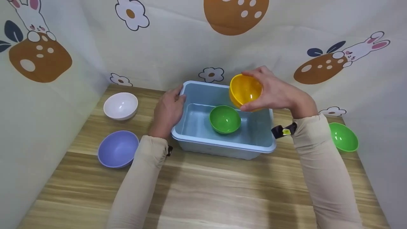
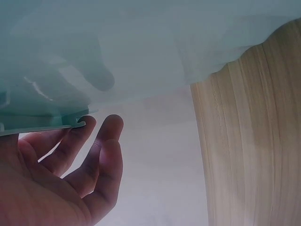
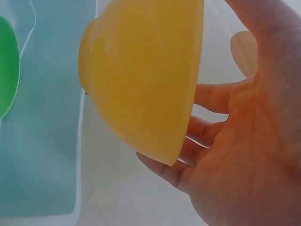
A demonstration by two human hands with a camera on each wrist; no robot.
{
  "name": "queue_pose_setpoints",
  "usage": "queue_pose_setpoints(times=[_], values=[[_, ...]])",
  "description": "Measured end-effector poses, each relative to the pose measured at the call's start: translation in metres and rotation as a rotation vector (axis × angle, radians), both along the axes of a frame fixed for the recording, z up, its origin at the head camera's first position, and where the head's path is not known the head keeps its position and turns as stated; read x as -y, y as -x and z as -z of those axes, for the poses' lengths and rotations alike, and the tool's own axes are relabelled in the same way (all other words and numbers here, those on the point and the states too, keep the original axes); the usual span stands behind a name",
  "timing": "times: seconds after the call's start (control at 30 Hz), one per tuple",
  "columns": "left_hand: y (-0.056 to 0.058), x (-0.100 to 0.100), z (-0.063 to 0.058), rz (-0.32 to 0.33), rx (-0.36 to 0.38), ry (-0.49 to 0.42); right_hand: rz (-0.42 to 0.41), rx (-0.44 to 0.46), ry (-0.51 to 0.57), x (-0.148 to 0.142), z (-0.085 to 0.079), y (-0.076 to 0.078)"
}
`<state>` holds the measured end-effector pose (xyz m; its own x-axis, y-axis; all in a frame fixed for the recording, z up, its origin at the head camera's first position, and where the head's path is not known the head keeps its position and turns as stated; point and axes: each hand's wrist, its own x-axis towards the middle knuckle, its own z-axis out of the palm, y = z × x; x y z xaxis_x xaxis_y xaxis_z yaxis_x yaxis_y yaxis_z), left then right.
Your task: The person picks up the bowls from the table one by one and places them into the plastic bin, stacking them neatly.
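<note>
A light blue plastic basin (image 1: 219, 151) stands on the wooden table by the back wall, with a green bowl (image 1: 225, 119) upright on its floor. My left hand (image 1: 168, 109) grips the basin's left rim; in the left wrist view its fingers (image 2: 110, 160) curl under the lip. Above the basin's back right part, my right hand (image 1: 277, 92) holds a yellow bowl (image 1: 243, 90) by its rim, tilted with the opening toward the right. The right wrist view shows the yellow bowl (image 3: 141, 80) from its outer side, its base facing the basin.
To the left of the basin are a white bowl (image 1: 120, 106) and, nearer me, a purple bowl (image 1: 117, 149) beside my left forearm. Another green bowl (image 1: 345, 137) sits at the right edge, partly behind my right sleeve (image 1: 324, 165). Patterned cloth walls (image 1: 178, 41) surround the table.
</note>
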<state>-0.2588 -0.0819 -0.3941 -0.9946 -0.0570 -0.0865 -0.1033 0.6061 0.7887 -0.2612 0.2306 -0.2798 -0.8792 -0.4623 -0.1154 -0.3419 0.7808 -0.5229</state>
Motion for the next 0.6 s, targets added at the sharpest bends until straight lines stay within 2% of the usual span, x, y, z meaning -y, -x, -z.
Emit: queue_pose_setpoints(times=[0.3, 0.6], values=[[-0.001, 0.000, -0.001, 0.003, 0.017, 0.000, -0.017, 0.030, 0.012, 0.010, 0.007, 0.002], [-0.001, 0.001, -0.001, 0.009, 0.017, -0.005, -0.051, -0.009, -0.034, 0.017, 0.018, 0.007]])
